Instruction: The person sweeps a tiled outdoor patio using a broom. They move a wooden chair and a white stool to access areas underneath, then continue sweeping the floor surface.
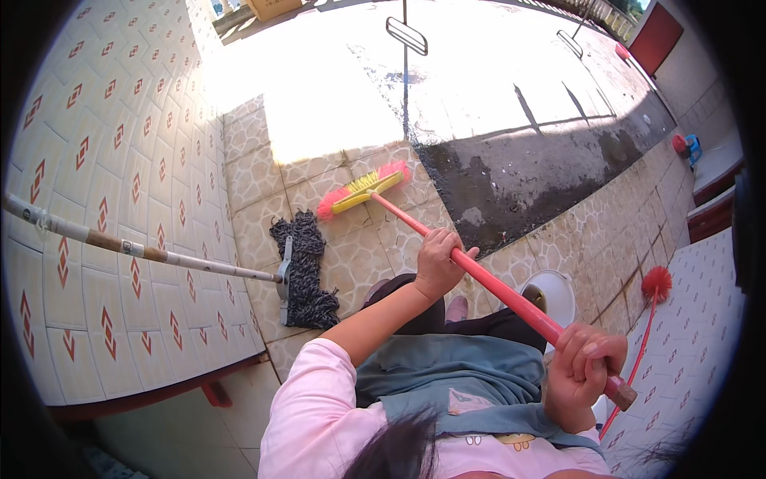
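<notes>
A push broom with a yellow head and pink and yellow bristles (364, 193) rests on the patterned tile floor (350, 257). Its red handle (508, 296) slants back towards my body. Partway down that handle, my left hand (440, 260) is wrapped around it. Close to the handle's end, my right hand (589, 359) grips it by my right side. To the left of the broom head lies a dark grey string mop head (305, 269) on a metal clamp. The mop's pale pole (161, 254) leans left across the tiled wall.
A white bucket (559, 299) stands right of my legs. A red round brush (657, 283) on a thin stick leans at the right wall. Wet dark concrete (508, 185) meets the tiles ahead. A blue and red object (688, 148) sits far right; a cardboard box (275, 7) stands far back.
</notes>
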{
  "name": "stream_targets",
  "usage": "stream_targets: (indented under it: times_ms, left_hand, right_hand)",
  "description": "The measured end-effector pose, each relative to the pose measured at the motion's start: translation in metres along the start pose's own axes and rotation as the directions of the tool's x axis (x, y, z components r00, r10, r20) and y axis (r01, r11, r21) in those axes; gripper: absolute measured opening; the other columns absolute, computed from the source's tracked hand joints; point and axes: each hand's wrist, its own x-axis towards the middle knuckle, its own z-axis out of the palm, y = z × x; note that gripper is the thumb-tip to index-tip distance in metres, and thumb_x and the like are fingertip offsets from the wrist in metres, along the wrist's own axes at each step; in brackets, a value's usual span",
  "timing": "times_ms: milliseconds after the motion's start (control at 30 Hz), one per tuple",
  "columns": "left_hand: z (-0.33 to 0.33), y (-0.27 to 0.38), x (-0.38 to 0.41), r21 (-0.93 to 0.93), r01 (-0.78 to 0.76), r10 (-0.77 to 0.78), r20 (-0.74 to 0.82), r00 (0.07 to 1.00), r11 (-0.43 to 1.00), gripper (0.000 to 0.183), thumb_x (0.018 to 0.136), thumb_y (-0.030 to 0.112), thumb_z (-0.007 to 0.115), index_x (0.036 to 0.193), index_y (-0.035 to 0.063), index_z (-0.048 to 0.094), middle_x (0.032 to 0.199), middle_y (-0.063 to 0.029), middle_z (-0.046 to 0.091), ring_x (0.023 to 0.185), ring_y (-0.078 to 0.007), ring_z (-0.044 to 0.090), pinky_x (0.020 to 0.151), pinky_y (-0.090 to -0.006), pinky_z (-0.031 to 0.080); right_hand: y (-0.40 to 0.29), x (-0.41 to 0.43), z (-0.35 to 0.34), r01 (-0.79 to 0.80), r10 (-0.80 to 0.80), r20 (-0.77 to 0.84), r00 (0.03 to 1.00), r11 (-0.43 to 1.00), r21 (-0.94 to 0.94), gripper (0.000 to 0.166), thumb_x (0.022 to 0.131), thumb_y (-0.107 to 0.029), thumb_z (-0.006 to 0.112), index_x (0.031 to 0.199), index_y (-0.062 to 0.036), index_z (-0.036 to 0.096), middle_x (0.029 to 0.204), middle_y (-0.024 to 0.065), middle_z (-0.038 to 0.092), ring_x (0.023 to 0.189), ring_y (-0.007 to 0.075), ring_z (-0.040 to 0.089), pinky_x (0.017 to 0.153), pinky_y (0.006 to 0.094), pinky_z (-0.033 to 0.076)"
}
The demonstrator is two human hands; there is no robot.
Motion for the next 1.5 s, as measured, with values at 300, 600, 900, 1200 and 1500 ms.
stream_targets:
  times_ms: [300, 600, 900, 1200, 1500]
  left_hand:
    - [0.003, -0.128, 0.054, 0.210, 0.017, -0.034, 0.079, 0.996, 0.977, 0.023, 0.077, 0.014, 0.066, 0.061, 0.0065, 0.051, 0.065, -0.0095, 0.056, 0.069, -0.0305, 0.056, 0.068, -0.0394, 0.046]
    - [0.021, 0.057, -0.005, -0.067, -0.084, 0.095, 0.187, 0.978, 0.994, 0.026, 0.074, 0.013, 0.066, 0.057, 0.0094, 0.047, 0.056, -0.0075, 0.054, 0.056, -0.0272, 0.056, 0.058, -0.0367, 0.044]
    - [0.021, -0.030, 0.015, 0.117, -0.080, 0.049, 0.247, 0.968, 0.990, 0.025, 0.075, 0.016, 0.064, 0.057, 0.0077, 0.049, 0.059, -0.0101, 0.054, 0.063, -0.0310, 0.055, 0.065, -0.0408, 0.046]
    - [0.010, 0.116, -0.039, -0.091, -0.023, 0.052, 0.332, 0.942, 0.996, 0.022, 0.076, 0.015, 0.064, 0.059, 0.0094, 0.052, 0.058, -0.0089, 0.056, 0.060, -0.0285, 0.058, 0.062, -0.0389, 0.045]
    - [0.034, 0.044, -0.011, 0.060, -0.053, 0.027, 0.377, 0.926, 0.997, 0.024, 0.076, 0.018, 0.064, 0.058, 0.0078, 0.052, 0.061, -0.0112, 0.057, 0.065, -0.0320, 0.057, 0.063, -0.0429, 0.045]
  right_hand:
    - [0.118, 0.009, 0.025, -0.121, 0.121, -0.023, 0.992, 0.993, 0.014, 0.010, 0.081, 0.004, 0.044, 0.084, 0.0038, 0.053, 0.062, 0.0064, 0.051, 0.057, 0.0125, 0.047, 0.056, 0.0290, 0.042]
    - [-0.054, 0.002, -0.032, -0.011, -0.055, -0.292, 0.955, 0.976, -0.219, 0.009, 0.089, -0.012, 0.042, 0.081, -0.0076, 0.041, 0.045, -0.0040, 0.030, 0.036, 0.0031, 0.026, 0.041, 0.0199, 0.032]
    - [0.044, -0.010, -0.016, -0.062, 0.061, -0.214, 0.975, 0.998, 0.001, 0.009, 0.084, -0.001, 0.040, 0.085, 0.0013, 0.049, 0.054, -0.0008, 0.033, 0.043, 0.0070, 0.029, 0.050, 0.0277, 0.038]
    - [-0.106, -0.007, -0.036, 0.102, -0.169, -0.278, 0.946, 0.965, -0.240, 0.010, 0.089, -0.014, 0.050, 0.089, -0.0059, 0.046, 0.049, -0.0003, 0.039, 0.036, 0.0042, 0.034, 0.040, 0.0177, 0.034]
    - [-0.030, -0.020, -0.052, -0.047, 0.041, -0.340, 0.940, 0.999, -0.008, 0.010, 0.088, -0.010, 0.043, 0.091, -0.0029, 0.050, 0.052, -0.0039, 0.030, 0.041, 0.0048, 0.027, 0.045, 0.0243, 0.034]
